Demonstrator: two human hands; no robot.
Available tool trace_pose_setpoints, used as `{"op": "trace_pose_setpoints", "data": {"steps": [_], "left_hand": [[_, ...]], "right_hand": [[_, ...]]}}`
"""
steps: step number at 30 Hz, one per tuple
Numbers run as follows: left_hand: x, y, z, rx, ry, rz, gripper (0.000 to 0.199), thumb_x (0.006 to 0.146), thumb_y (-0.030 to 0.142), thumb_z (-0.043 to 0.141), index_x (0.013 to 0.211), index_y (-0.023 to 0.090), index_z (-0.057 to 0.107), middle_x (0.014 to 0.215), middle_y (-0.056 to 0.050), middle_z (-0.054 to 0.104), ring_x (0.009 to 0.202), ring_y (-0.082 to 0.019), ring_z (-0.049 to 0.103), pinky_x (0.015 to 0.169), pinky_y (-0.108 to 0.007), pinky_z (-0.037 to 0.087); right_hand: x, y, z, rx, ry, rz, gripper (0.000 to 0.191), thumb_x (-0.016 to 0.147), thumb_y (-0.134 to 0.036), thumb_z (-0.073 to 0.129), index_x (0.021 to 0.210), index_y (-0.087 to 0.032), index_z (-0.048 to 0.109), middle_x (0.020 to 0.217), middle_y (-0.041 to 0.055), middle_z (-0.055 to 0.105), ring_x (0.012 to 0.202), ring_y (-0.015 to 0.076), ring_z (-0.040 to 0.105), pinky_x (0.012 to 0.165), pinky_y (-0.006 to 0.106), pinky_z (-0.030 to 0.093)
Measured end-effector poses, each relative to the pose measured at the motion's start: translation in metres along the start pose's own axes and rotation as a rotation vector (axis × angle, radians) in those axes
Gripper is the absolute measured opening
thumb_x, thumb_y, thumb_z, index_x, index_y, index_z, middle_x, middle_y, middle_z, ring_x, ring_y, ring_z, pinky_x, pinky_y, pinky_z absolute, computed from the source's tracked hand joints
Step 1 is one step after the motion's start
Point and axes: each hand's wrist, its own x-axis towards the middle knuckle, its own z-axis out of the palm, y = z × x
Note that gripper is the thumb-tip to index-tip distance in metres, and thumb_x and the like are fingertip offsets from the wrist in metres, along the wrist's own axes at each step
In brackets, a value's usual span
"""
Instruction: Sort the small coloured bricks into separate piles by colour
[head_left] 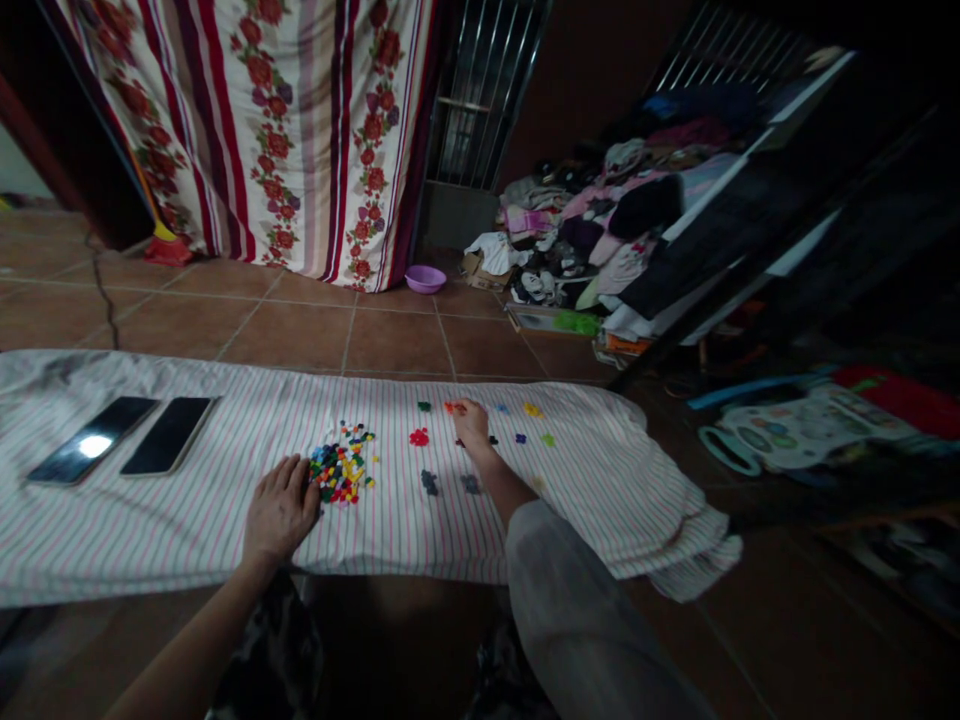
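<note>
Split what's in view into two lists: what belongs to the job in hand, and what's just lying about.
Belongs:
- mixed pile of small pieces, left hand at its edge
- orange pieces, right hand over them
- red cluster
- striped cloth underneath

Lying about:
- two phones
- purple basin
- heap of clothes

The room is dim, with very dark corners. Beyond the left hand (280,508), 1 phone (94,441) shows a white glare spot. Small pieces (343,470) beside this hand look soft. The edges are stretched and blurred.
</note>
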Motion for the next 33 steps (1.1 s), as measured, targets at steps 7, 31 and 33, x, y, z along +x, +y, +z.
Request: {"op": "trace_pose_setpoints", "data": {"steps": [7,31,33], "left_hand": [[0.001,0.0,-0.003,0.039,-0.021,0.029,0.044,0.093,0.038,0.034,0.121,0.013,0.055,0.127,-0.018,0.061,0.128,-0.033,0.049,0.103,-0.049,0.042],[0.002,0.003,-0.004,-0.017,-0.017,-0.054,0.047,0.093,0.043,0.036,0.124,0.014,0.055,0.13,-0.017,0.06,0.13,-0.031,0.048,0.106,-0.048,0.041],[0.002,0.003,-0.004,-0.011,-0.019,-0.054,0.047,0.094,0.043,0.035,0.125,0.014,0.055,0.129,-0.017,0.06,0.13,-0.031,0.049,0.106,-0.048,0.041]], "right_hand": [[0.023,0.017,-0.001,-0.071,-0.019,0.022,0.03,0.081,-0.007,0.052,0.099,-0.018,0.073,0.096,0.0061,0.073,0.091,0.0156,0.066,0.085,0.024,0.048],[0.021,0.009,0.006,-0.145,-0.069,-0.051,0.036,0.081,-0.01,0.048,0.103,-0.022,0.075,0.096,0.0046,0.074,0.094,0.0171,0.066,0.084,0.024,0.046],[0.02,0.009,0.007,-0.146,-0.074,-0.041,0.037,0.082,-0.009,0.047,0.102,-0.022,0.075,0.097,0.0047,0.074,0.094,0.017,0.066,0.084,0.024,0.046]]}}
